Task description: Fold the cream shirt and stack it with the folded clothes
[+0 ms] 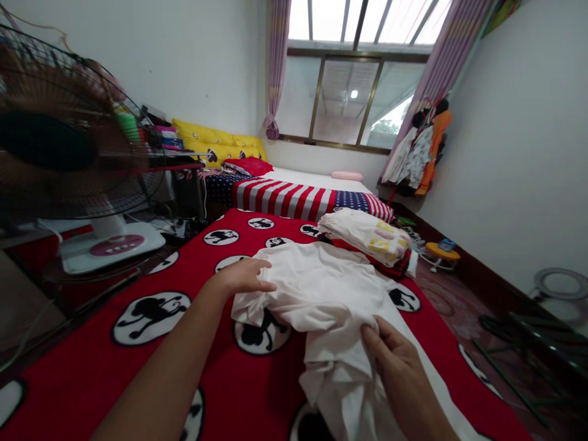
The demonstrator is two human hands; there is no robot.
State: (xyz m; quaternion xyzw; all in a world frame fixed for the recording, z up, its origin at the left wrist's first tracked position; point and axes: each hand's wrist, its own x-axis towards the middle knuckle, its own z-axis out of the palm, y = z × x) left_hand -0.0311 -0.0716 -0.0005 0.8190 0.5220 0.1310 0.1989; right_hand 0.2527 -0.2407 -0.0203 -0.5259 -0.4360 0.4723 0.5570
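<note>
A crumpled white shirt (pixel 321 282) lies partly spread over the red blanket (pixel 82 373), which has black monkey figures in white circles. My left hand (pixel 245 275) rests at the shirt's left edge, by what looks like a sleeve, with thumb and fingers apart. On the other side my right hand (pixel 397 361) pinches the fabric between thumb and fingers; the part it grips is bunched and hangs in folds toward me. Just beyond the shirt sits a stack of folded clothes (pixel 365 236), the top one white with a yellow print.
A fan (pixel 59 141) with blurred blades stands at left, beside a cluttered table (pixel 184 153). Behind is a second bed with a striped cover (pixel 285 197). Clothes hang (pixel 422 147) by the curtain. At right are a small orange stool (pixel 441 252) and a dark chair (pixel 546 343).
</note>
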